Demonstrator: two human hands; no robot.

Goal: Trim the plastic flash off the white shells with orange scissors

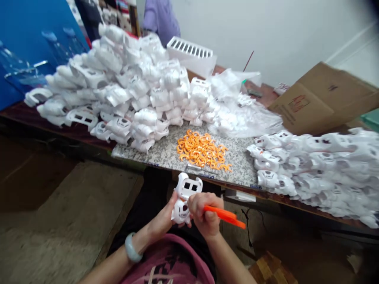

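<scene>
Your left hand [162, 221] is cradling the shell [180, 211] | your right hand [211, 225] is gripping the tool [226, 215] | you're risking scratches by slipping

Single head-worn view, directed forward and steeply downward across the speckled slab [241, 173]; the wearer's lap lies on its near side (at the lower margin), the pale wall [251, 35] beyond it. No second view shares this field.

We see soft light, slight blur.
We catch sheen on the clear plastic [257, 118], a dark corner at two o'clock.
</scene>
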